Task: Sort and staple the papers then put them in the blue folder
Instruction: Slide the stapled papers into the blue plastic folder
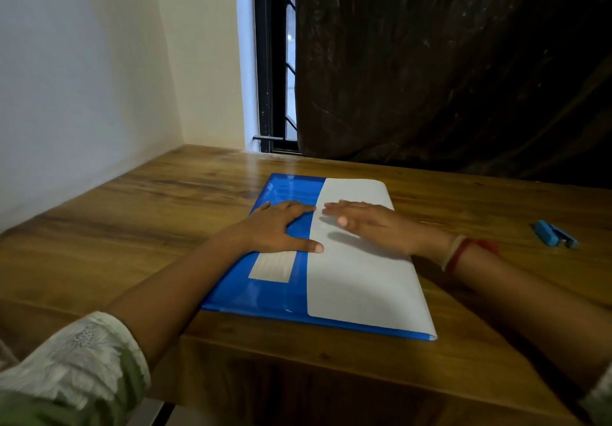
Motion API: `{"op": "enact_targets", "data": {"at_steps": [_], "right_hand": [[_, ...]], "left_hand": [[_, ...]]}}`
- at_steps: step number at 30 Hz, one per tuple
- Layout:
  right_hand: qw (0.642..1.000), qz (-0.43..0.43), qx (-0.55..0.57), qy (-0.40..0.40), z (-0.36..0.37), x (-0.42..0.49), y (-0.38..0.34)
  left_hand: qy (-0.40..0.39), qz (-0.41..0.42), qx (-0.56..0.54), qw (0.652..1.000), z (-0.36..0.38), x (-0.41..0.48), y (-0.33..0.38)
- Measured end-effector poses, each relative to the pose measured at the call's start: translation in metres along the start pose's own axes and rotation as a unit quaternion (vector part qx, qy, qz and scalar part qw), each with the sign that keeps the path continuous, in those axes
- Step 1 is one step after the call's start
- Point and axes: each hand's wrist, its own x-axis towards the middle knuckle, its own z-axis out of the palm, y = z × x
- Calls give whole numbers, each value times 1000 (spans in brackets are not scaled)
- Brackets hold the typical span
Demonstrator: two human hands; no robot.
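Observation:
A blue folder (275, 293) lies flat on the wooden table (132, 213), a pale label on its front. White papers (361, 280) stick out of its right side, covering the folder's right half. My left hand (278, 227) presses flat on the blue cover with straight fingers, the thumb reaching the paper's edge. My right hand (367, 223) lies flat on the upper part of the papers, fingers straight and pointing left. A blue stapler (554, 233) rests on the table at the far right, apart from both hands.
A white wall runs along the table's left side. Behind the table hang a dark curtain (447, 61) and a barred window (276, 61). The table's front edge is just below the folder.

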Motion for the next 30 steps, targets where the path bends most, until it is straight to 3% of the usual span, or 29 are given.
{"op": "enact_targets", "data": {"at_steps": [3, 16, 20, 26, 30], "right_hand": [[986, 16, -149, -78, 4, 34, 26], [936, 288, -192, 69, 8, 116, 55], [948, 273, -156, 58, 11, 105, 51], [974, 179, -134, -38, 13, 41, 30], [983, 137, -118, -34, 21, -19, 16]], "left_hand": [[7, -7, -9, 1000, -1, -2, 3], [-19, -11, 1, 1000, -1, -3, 2], [-15, -11, -4, 1000, -2, -4, 3], [-29, -13, 14, 999, -3, -3, 3], [-35, -11, 22, 999, -5, -5, 6]]}}
